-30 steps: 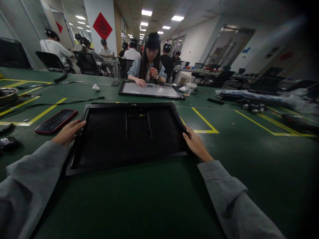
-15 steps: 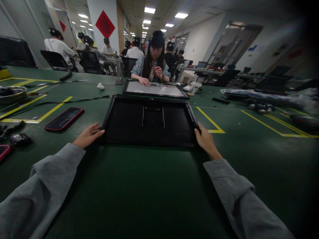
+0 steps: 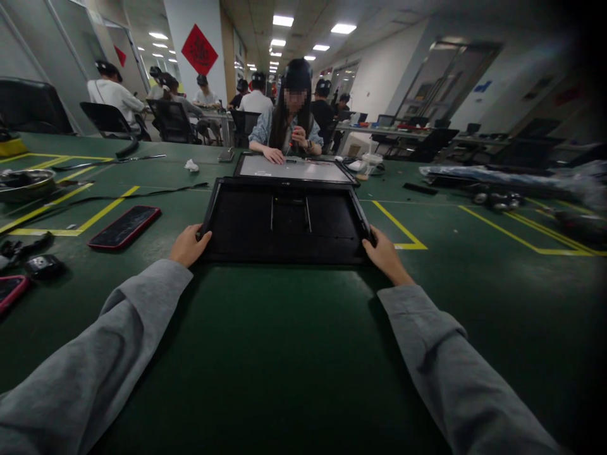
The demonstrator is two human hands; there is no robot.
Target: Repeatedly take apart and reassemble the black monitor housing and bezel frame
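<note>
A wide black monitor housing (image 3: 246,224), shaped like a shallow tray with raised edges, lies in front of me on the green table. Two thin metal strips stand out near its middle. My left hand (image 3: 190,245) is closed around its left edge, thumb on top. On the opposite side my right hand (image 3: 383,253) grips the right edge the same way. The fingers under both edges are partly hidden. Just past the housing's far edge lies a grey display panel (image 3: 265,168) in a black frame.
Across the table a co-worker (image 3: 287,129) bends over the panel with a red-handled tool. To my left lie a red-edged phone (image 3: 126,227), a black mouse (image 3: 43,266) and a metal bowl (image 3: 28,180). Plastic-wrapped parts (image 3: 497,180) lie at right. Yellow tape (image 3: 398,227) marks the green table (image 3: 294,354).
My left hand has closed from a loose touch to a grip on the left edge. The housing's near edge has moved slightly away from me, both hands moving with it.
</note>
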